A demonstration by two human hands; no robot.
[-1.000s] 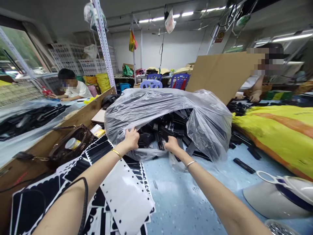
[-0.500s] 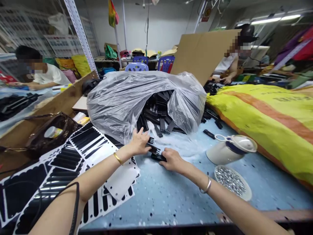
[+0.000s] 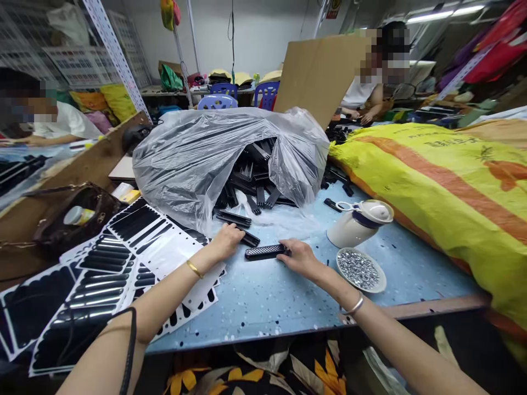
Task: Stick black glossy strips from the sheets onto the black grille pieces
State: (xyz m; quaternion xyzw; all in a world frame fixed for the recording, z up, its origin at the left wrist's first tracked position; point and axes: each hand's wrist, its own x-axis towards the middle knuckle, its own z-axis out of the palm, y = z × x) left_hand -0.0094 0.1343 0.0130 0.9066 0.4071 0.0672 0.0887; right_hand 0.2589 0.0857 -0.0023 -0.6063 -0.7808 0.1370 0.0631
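Observation:
My right hand (image 3: 302, 258) pinches the right end of a long black plastic piece with a dotted face (image 3: 263, 252), which lies level at the blue tabletop. With fingers bent together, my left hand (image 3: 227, 240) grips the near end of a second black plastic piece (image 3: 250, 238); its fingertips are partly hidden. Just beyond it rests another long black piece (image 3: 234, 218). A grey translucent plastic bag (image 3: 185, 159) gapes toward me, showing a heap of similar black pieces (image 3: 251, 175), some with toothed ends.
Sheets with black strips (image 3: 102, 274) spread at left beside a brown handbag (image 3: 82, 219). A lidded white jug (image 3: 349, 227) and a bowl of small shiny metal parts (image 3: 382, 280) stand at right, before a yellow sack (image 3: 432, 164). Two people work beyond.
My hands have moved apart, and the black pieces between them now lie separated on the table. The right hand's piece has turned to show its dotted face. The view has tilted down.

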